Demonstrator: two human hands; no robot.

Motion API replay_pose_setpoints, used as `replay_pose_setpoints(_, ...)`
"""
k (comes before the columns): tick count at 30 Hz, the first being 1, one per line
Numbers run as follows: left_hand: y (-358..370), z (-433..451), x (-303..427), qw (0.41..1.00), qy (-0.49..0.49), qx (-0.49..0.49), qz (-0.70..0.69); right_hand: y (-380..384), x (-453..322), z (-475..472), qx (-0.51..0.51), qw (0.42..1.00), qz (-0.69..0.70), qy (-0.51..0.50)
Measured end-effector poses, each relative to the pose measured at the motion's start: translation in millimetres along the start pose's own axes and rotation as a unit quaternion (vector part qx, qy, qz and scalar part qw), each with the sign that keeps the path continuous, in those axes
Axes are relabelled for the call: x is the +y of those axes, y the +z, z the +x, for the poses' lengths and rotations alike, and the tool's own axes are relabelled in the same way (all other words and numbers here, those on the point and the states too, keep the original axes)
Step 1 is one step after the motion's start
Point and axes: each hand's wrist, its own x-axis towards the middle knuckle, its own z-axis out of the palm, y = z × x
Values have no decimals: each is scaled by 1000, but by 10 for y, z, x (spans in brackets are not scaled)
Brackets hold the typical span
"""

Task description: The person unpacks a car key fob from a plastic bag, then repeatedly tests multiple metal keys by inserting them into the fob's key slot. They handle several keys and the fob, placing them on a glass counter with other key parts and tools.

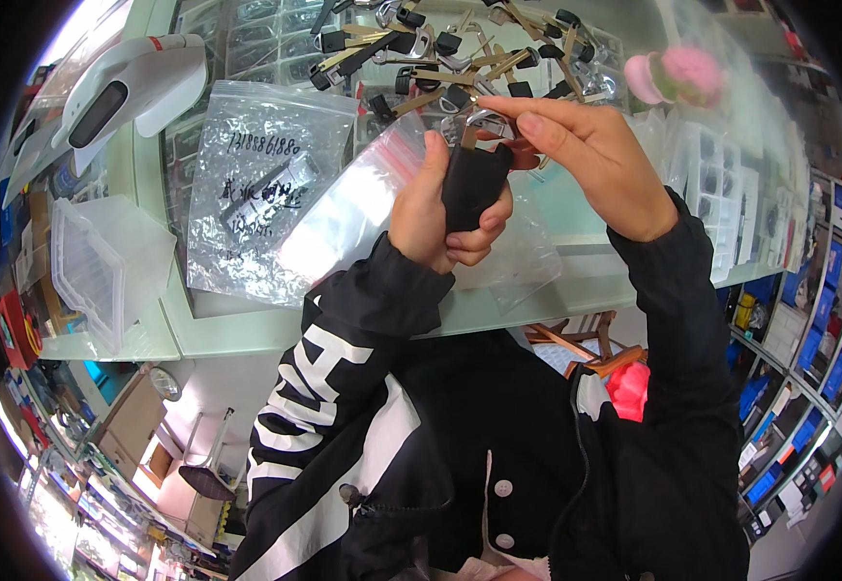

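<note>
My left hand (428, 210) grips a black key fob shell (473, 185), its upper end pointing away from me. At that end a brass-coloured key blade (469, 138) with a silvery metal head reaches the shell; how deep it sits cannot be told. My right hand (588, 149) pinches around the metal head, index finger stretched out and thumb bent, with the other fingers partly hidden behind. Just beyond both hands lies a loose pile of key blades (439, 76) with black or silvery heads. Beneath my left wrist rest clear zip bags (356, 210).
A larger zip bag (247, 240) bearing handwriting lies left on the glass counter (247, 327). Further left are a white device (131, 87) and a clear plastic container (94, 269). To the right stand a compartment box (711, 189) and a pink object (689, 76). Shelves (791, 363) hold blue bins.
</note>
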Motion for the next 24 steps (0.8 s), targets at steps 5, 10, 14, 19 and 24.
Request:
replay_pose_setpoints(5,30,6,6,999,-12,-20,-27,-26,20,46,-8,999,43,7)
replay_pose_setpoints(10,117,19,43,998,-20,15,56,56,25,17,77,991,103,31)
replay_pose_setpoints(14,167,35,67,994,-38,18,102,106,18,-119,164,977,124,52)
replay_pose_setpoints(19,162,33,49,989,-59,11,135,186,-73,-278,246,963,98,42)
replay_pose_setpoints(24,242,-177,-50,962,-144,30,228,-561,-382,-494,483,871,54,-74)
